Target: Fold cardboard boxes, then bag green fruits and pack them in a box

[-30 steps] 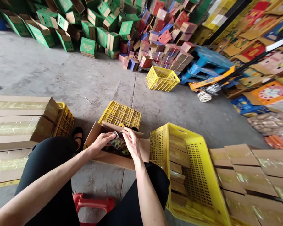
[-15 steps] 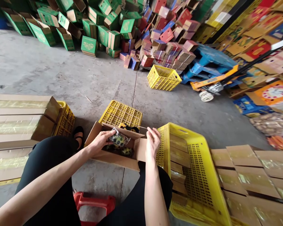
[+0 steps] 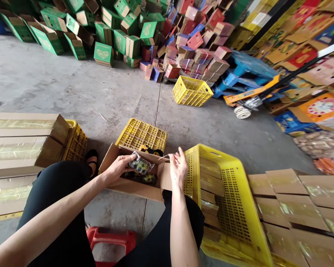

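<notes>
My left hand (image 3: pixel 120 167) is closed on one corner of a clear plastic packet (image 3: pixel 141 164) with dark and yellow-green pieces inside. The packet is held over an open cardboard box (image 3: pixel 143 191) between my knees. Inside the box lie similar packets (image 3: pixel 149 178), partly hidden. Above the box's right end, my right hand (image 3: pixel 178 167) has its thumb and a finger pinched on a thin, pale strip (image 3: pixel 164 156), with other fingers raised. What the strip's far end joins is unclear. Behind the box sits a yellow-and-black object (image 3: pixel 151 150), half covered.
An upturned yellow crate (image 3: pixel 141 134) stands behind the box. At right, a large yellow crate (image 3: pixel 236 193) holds taped cartons, with more cartons (image 3: pixel 284 207) beyond. Taped cartons (image 3: pixel 16 144) stand left. A red plastic stool (image 3: pixel 108 237) is below. Farther off are a yellow crate (image 3: pixel 192 91) and a pallet jack (image 3: pixel 252 96).
My right hand has shifted slightly left and one finger has lifted; the strip looks shorter and lower. My left hand and its packet stay nearly still. The view has moved slightly.
</notes>
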The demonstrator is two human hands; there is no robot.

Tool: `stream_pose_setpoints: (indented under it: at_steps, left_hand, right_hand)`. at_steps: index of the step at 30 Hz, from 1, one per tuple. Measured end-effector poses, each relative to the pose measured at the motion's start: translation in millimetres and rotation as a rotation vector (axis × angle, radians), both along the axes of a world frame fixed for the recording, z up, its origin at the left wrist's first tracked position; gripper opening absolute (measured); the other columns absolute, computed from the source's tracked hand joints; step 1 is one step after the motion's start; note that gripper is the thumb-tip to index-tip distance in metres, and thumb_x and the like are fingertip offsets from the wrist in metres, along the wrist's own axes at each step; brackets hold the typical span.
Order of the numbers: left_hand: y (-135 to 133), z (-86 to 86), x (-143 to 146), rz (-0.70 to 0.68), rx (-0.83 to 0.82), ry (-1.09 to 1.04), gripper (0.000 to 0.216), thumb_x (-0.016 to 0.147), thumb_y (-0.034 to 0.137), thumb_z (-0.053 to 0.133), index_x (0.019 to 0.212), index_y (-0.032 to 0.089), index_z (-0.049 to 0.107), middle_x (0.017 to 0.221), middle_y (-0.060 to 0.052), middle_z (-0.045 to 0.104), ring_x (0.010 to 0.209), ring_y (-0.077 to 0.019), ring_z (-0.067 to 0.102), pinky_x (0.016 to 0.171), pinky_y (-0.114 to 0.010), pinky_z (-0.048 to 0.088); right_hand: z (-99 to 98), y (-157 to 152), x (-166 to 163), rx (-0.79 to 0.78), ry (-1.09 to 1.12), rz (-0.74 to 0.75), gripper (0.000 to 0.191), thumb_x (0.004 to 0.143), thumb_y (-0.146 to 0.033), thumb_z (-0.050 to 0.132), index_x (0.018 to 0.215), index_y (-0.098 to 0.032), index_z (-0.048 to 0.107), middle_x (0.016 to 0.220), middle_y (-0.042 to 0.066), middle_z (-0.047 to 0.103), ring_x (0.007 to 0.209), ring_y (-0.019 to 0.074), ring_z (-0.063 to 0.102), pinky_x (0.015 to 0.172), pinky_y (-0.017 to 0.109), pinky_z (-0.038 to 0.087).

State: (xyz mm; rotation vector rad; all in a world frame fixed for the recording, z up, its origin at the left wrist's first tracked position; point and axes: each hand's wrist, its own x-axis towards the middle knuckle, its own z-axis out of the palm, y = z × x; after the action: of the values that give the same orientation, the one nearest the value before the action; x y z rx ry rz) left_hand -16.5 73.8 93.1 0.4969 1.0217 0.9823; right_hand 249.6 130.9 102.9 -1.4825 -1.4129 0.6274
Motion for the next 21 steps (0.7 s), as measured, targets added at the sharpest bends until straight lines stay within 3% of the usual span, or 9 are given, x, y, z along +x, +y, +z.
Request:
stream_pose_setpoints:
  at_steps: [2,6,9,12,14,17,19,21]
  left_hand:
    - [-0.2,0.4,0.1,-0.006,0.002,0.000,0.061,0.074,0.063,0.085,0.112,0.015,0.081,0.102,-0.012,0.080,0.101,-0.0276,0.073,0.087,-0.034,0.058]
    - [-0.8,1.3,0.3,-0.007,0.002,0.001,0.064,0.071,0.064,0.086,0.111,0.015,0.082,0.102,-0.013,0.080,0.101,-0.0284,0.073,0.087,-0.036,0.057]
    - [-1.1,1.3,0.4,-0.003,-0.004,0.006,0.063,0.072,0.064,0.085,0.110,0.015,0.082,0.103,-0.013,0.080,0.101,-0.0276,0.073,0.087,-0.034,0.057]
    - [-1.0,1.0,0.6,-0.004,0.000,0.009,0.060,0.074,0.063,0.084,0.110,0.015,0.082,0.104,-0.013,0.080,0.101,-0.0269,0.072,0.087,-0.034,0.057]
    - [-1.0,0.8,0.9,-0.006,0.001,0.010,0.060,0.075,0.063,0.084,0.110,0.015,0.082,0.103,-0.012,0.080,0.101,-0.0267,0.072,0.087,-0.034,0.057]
    - [-1.1,0.7,1.6,-0.010,0.001,0.015,0.061,0.074,0.064,0.084,0.111,0.015,0.081,0.102,-0.013,0.080,0.101,-0.0272,0.072,0.088,-0.035,0.057]
    - [-1.2,1.0,1.9,-0.013,-0.002,0.020,0.061,0.074,0.064,0.084,0.111,0.015,0.082,0.102,-0.013,0.080,0.102,-0.0278,0.072,0.089,-0.036,0.057]
    - [-1.3,1.7,2.0,-0.014,-0.007,0.022,0.061,0.073,0.065,0.084,0.109,0.015,0.082,0.101,-0.012,0.080,0.102,-0.0279,0.072,0.089,-0.036,0.057]
  right_hand:
    - [0.5,1.7,1.7,-0.023,0.069,-0.042,0.069,0.088,-0.059,0.069,0.140,-0.014,0.062,0.103,0.016,0.080,0.111,0.0322,0.074,0.101,0.052,0.056]
    - [2.2,4.4,6.5,-0.043,0.178,-0.108,0.055,0.084,-0.059,0.072,0.114,-0.014,0.074,0.099,0.015,0.078,0.093,0.0295,0.076,0.093,0.050,0.059]
    - [5.7,3.1,8.5,0.015,0.118,-0.116,0.047,0.085,-0.058,0.070,0.107,-0.017,0.076,0.113,0.016,0.075,0.104,0.0293,0.071,0.092,0.047,0.059]
    - [7.6,-0.1,5.5,0.035,-0.016,-0.019,0.043,0.091,-0.058,0.065,0.104,-0.019,0.078,0.121,0.016,0.071,0.113,0.0295,0.067,0.091,0.045,0.060]
    - [6.7,-1.4,1.0,0.043,-0.134,0.032,0.039,0.092,-0.057,0.066,0.097,-0.021,0.080,0.120,0.015,0.071,0.118,0.0310,0.063,0.098,0.048,0.056]
    - [4.7,-0.9,-6.6,0.103,-0.284,0.079,0.030,0.090,-0.052,0.072,0.087,-0.023,0.081,0.111,0.013,0.074,0.121,0.0312,0.061,0.118,0.055,0.039]
    - [4.8,0.4,-9.8,0.134,-0.263,0.116,0.027,0.090,-0.049,0.072,0.082,-0.025,0.079,0.103,0.010,0.076,0.116,0.0286,0.064,0.123,0.056,0.032]
    - [6.3,1.8,-9.0,0.112,-0.105,0.111,0.027,0.090,-0.049,0.072,0.083,-0.024,0.078,0.100,0.008,0.076,0.111,0.0266,0.067,0.120,0.053,0.038]
